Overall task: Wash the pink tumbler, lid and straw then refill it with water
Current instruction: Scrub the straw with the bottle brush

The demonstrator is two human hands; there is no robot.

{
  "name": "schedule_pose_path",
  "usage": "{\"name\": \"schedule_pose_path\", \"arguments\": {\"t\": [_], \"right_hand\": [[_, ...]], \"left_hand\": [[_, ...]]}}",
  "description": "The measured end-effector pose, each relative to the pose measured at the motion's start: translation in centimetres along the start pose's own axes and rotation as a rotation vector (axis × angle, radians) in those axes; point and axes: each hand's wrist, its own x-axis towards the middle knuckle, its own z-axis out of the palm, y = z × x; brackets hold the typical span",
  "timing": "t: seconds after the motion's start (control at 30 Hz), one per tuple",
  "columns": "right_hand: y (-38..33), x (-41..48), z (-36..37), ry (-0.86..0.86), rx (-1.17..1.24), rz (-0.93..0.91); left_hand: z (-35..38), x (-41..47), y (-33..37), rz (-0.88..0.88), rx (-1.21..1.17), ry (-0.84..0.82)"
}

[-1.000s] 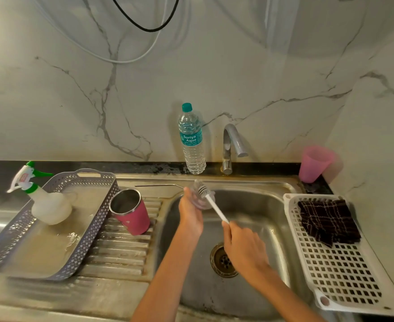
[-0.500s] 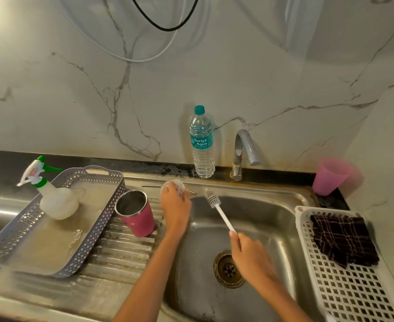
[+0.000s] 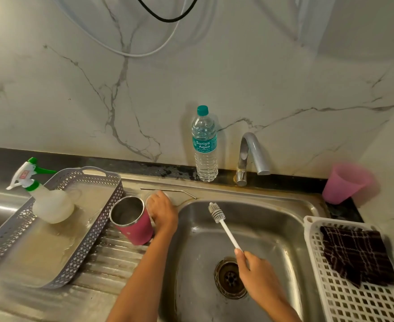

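The pink tumbler (image 3: 134,223) stands open and upright on the ribbed drainboard, left of the sink basin (image 3: 256,228). My left hand (image 3: 162,211) lies just right of it on the drainboard, fingers over the clear lid (image 3: 149,199), which is mostly hidden. A bent metal straw (image 3: 168,190) rests on the sink ledge just behind that hand. My right hand (image 3: 255,274) grips the handle of a white bottle brush (image 3: 221,223) above the basin, bristles pointing up and left.
A water bottle (image 3: 204,145) and the tap (image 3: 252,154) stand at the back ledge. A grey tray (image 3: 58,226) with a spray bottle (image 3: 45,196) sits left. A pink cup (image 3: 345,183) leans at the right, above a white rack (image 3: 354,296) holding a dark cloth (image 3: 356,254).
My left hand carried the lid from over the basin leftward and down onto the drainboard beside the tumbler. The brush separated from the lid and stayed over the basin.
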Motion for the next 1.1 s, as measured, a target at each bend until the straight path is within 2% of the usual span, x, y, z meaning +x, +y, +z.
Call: {"name": "schedule_pose_path", "arguments": {"t": [0.1,0.23,0.3,0.37,0.5,0.8,0.93,1.1], "right_hand": [[0.2,-0.2,0.3,-0.010,0.017,0.021],[0.5,-0.2,0.6,-0.021,0.037,0.034],[0.7,0.0,0.8,-0.025,0.043,0.049],[0.9,0.2,0.9,-0.022,0.053,0.065],[1.2,0.3,0.7,-0.041,0.151,0.118],[2.0,0.1,0.3,-0.073,0.227,0.193],[1.7,0.0,0.1,-0.088,0.215,0.208],[1.1,-0.4,0.0,-0.074,0.236,0.223]], "left_hand": [[0.4,-0.2,-0.1,0.056,0.050,-0.021],[0.8,0.4,0.1,0.116,-0.019,0.118],[1.1,1.1,0.4,0.231,-0.037,0.142],[0.9,1.8,0.9,0.324,-0.010,0.096],[0.7,3.4,1.7,0.341,0.006,0.028],[0.7,4.5,2.0,0.392,0.087,0.049],[-0.1,4.5,2.5,0.407,0.148,0.124],[-2.5,5.6,2.9,0.394,0.149,0.329]]}}
